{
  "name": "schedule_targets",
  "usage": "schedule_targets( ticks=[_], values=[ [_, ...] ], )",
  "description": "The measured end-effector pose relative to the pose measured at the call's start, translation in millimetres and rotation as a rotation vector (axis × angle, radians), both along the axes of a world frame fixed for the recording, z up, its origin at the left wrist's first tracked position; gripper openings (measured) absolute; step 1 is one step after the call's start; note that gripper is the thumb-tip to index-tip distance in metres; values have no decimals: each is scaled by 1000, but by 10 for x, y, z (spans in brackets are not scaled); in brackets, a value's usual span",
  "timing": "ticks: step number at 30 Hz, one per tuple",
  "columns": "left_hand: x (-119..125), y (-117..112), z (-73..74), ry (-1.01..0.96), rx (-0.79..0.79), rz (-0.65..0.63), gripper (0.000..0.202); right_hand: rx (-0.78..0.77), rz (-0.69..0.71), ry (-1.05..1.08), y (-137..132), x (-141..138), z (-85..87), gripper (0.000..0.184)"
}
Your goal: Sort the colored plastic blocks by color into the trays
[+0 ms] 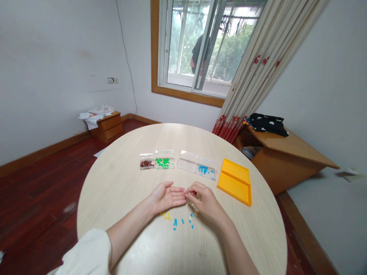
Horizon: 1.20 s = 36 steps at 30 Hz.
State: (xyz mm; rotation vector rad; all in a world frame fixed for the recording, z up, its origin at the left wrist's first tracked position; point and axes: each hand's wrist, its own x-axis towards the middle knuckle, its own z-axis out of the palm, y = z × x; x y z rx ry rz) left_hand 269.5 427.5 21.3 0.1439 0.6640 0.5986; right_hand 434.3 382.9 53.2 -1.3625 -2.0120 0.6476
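My left hand [168, 197] is open, palm up, with its fingers stretched toward the right hand. My right hand [203, 199] has thumb and fingers pinched together at the left fingertips. What it pinches is too small to make out. A pale yellowish, see-through object [192, 207] shows partly beneath the right hand, mostly hidden. On the table below the hands lie several small blue pieces [175, 222] and a few yellow pieces [166, 216], the latter close under my left wrist.
Across the round table [183, 137] stand clear lidded boxes: one with brown pieces [146, 164], one with green pieces [163, 163], one seemingly bare [187, 165], one with blue pieces [204, 169]. A yellow two-part tray [235, 188] lies to the right.
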Motion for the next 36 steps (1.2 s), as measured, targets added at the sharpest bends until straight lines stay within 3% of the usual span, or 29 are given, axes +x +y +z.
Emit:
schedule_targets(
  ticks=[4, 11, 15, 31, 36],
  values=[
    [41, -38, -10, -24, 6, -31, 32, -8, 5, 44, -9, -4, 22, 15],
    [-13, 60, -9, 83, -54, 241, 16, -195, 147, -147, -29, 200, -10, 21],
    [-32, 75, 19, 100, -66, 292, 13, -208, 198, -268, -32, 230, -84, 25],
    [-28, 56, 6, 130, -9, 221, 14, -246, 132, -336, 3, 184, -112, 16],
    [-8, 18, 36, 106, -1, 100, 23, -81, 17, -148, 5, 136, -1, 7]
  ],
)
